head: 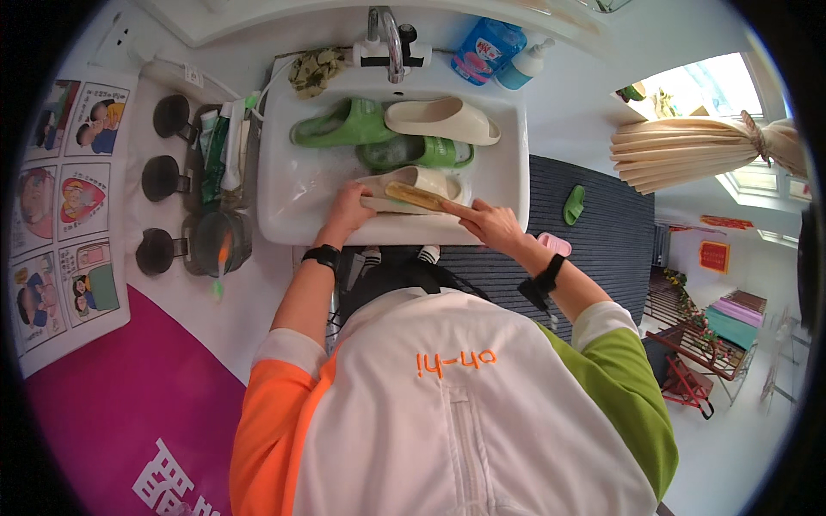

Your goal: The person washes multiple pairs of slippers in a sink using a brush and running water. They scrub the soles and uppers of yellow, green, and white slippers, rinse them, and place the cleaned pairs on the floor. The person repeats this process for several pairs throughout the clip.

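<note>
My left hand (349, 209) grips one end of a cream slide sandal (419, 177) near the front rim of a white sink (277, 193). In my right hand (490, 222) is the handle of a yellowish scrubbing brush (413, 195), which lies across that sandal's near side; its bristles are hidden. Beyond it a wet green slide sandal (413, 153) rests in the basin, with suds on its footbed. Further back are another green slide sandal (345, 124) on the left and a second cream slide sandal (442, 120) on the right.
A chrome faucet (395, 48) rises at the sink's back. Left of it lies a crumpled patterned cloth (316, 71); to its right stand a blue detergent bottle (488, 51) and a pump bottle (526, 63). Wall-mounted cups (161, 177) and toothpaste tubes (216, 155) are at the left.
</note>
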{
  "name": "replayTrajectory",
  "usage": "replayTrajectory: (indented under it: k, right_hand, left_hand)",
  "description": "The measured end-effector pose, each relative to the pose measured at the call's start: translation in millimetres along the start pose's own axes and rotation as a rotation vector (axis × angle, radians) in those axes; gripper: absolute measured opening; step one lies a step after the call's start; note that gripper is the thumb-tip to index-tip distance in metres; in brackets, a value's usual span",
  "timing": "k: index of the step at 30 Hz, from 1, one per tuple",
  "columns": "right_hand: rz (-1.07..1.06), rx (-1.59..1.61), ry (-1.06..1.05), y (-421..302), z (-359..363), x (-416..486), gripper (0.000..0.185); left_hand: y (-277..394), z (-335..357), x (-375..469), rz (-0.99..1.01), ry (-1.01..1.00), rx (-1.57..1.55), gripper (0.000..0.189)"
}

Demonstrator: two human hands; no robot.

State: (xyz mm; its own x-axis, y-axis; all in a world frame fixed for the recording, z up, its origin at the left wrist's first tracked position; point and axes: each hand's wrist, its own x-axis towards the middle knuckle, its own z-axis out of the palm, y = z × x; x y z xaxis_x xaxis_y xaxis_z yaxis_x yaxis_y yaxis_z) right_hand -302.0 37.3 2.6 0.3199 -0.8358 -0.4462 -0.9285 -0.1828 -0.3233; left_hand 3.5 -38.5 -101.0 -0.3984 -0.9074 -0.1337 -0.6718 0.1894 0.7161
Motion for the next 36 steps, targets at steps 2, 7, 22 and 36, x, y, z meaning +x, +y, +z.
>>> replayTrajectory:
  k: [2,7,22,36]
  right_hand:
    - [-0.106,0.064,0.184,4,-2,-7,0.052]
    - [-0.239,0.099,0.29,-21,4,18,0.049]
    - [0.097,0.124,0.125,43,-18,-33,0.042]
    - [-0.168,0.198,0.04,76,13,59,0.045]
  left_hand:
    - [-4,10,-1,-0.05,0.007,-0.078,0.046]
    - [-8,21,4,-0.155,0.076,-0.245,0.041]
    - [18,17,10,-0.253,-0.12,0.381,0.051]
    - [0,23,26,-0.244,-0.397,0.416,0.053]
